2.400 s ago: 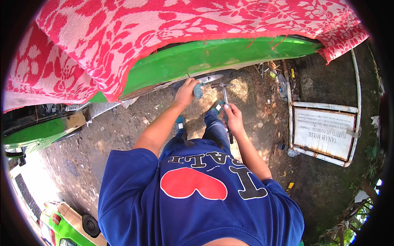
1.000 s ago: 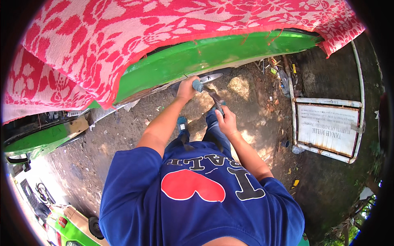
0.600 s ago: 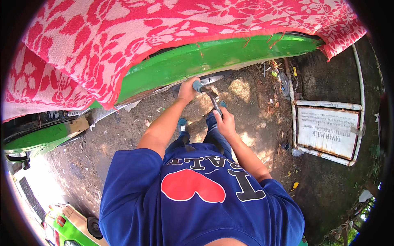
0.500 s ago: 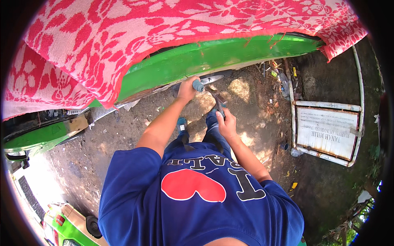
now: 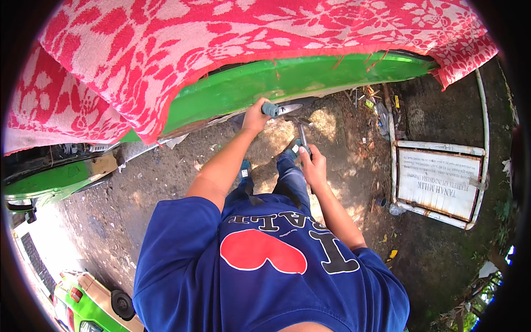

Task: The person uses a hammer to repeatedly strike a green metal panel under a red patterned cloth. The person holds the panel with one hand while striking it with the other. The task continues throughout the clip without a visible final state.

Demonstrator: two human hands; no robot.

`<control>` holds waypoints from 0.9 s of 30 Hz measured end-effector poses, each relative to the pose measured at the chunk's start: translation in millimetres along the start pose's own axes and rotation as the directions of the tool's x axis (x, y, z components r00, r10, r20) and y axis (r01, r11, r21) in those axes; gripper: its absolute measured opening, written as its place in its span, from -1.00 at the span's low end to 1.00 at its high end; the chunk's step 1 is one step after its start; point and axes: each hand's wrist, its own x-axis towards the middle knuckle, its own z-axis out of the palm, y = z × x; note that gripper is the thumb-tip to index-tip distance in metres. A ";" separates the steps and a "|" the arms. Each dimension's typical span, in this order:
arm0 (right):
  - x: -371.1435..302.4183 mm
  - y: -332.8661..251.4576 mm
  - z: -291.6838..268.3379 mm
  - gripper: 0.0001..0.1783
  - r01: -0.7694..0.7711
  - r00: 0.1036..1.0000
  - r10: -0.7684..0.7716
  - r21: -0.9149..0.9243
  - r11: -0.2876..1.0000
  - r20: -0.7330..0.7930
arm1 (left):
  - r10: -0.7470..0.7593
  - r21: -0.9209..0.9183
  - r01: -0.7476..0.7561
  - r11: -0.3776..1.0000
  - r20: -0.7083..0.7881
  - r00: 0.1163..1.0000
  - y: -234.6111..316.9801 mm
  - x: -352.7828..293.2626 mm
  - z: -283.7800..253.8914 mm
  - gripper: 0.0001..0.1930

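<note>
At the lower edge of a green car panel [image 5: 249, 83], my left hand [image 5: 255, 117] is closed round a stubby grey-blue cylindrical piece [image 5: 270, 109]. A shiny, pointed metal shape [image 5: 290, 108] lies just beyond its end; whether the two are joined I cannot tell. My right hand [image 5: 315, 165], to the right and nearer my body, grips a hammer [image 5: 302, 134] by its handle. The hammer's narrow head is raised, close to the metal shape and apart from my left hand.
A red and pink patterned cloth [image 5: 221, 33] drapes over the car. On the right, a white sign in a rusty metal frame [image 5: 437, 180] lies near scattered litter [image 5: 381, 113]. My shoes [image 5: 245, 169] stand on bare dirt. Another green vehicle [image 5: 83, 301] is at the lower left.
My right hand has shifted a little to the right and nearer, and the hammer has swung more upright. The cylindrical piece in my left hand has tilted slightly upward and right.
</note>
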 end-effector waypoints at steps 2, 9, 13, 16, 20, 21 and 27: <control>2.9 -15.4 3.5 -0.64 0.044 0.999 -0.044 0.060 0.997 -0.007 | 0.016 -0.032 -0.016 0.999 -0.002 1.000 -0.6 -5.3 2.3 -0.68; 25.7 -30.2 14.2 -0.62 0.144 0.989 -0.142 -0.113 0.983 0.030 | 0.009 -0.035 -0.009 0.999 0.002 1.000 -0.7 -1.7 1.3 -0.67; 19.0 -35.5 3.9 -0.58 0.035 0.999 -0.032 -0.131 0.991 0.025 | -0.011 0.028 0.011 1.000 0.002 1.000 5.0 -3.9 6.0 -0.69; 11.6 -34.3 3.8 -0.58 0.092 0.996 -0.092 -0.024 0.995 -0.016 | 0.038 0.020 -0.038 0.999 -0.022 0.999 -5.7 -5.7 4.8 -0.64; 17.3 -21.7 13.1 -0.60 0.142 0.990 -0.142 -0.116 0.983 0.006 | 0.018 0.037 -0.018 0.999 -0.004 1.000 4.1 -2.5 7.1 -0.69; 17.8 -21.2 15.0 -0.61 0.148 0.989 -0.143 -0.198 0.969 0.036 | -0.021 0.025 0.021 0.999 0.006 1.000 7.7 -0.6 6.7 -0.69; 12.5 -18.0 4.0 -0.63 0.128 0.992 -0.128 -0.050 0.991 -0.005 | 0.055 0.007 -0.055 0.998 -0.005 0.998 3.5 -13.9 -0.8 -0.68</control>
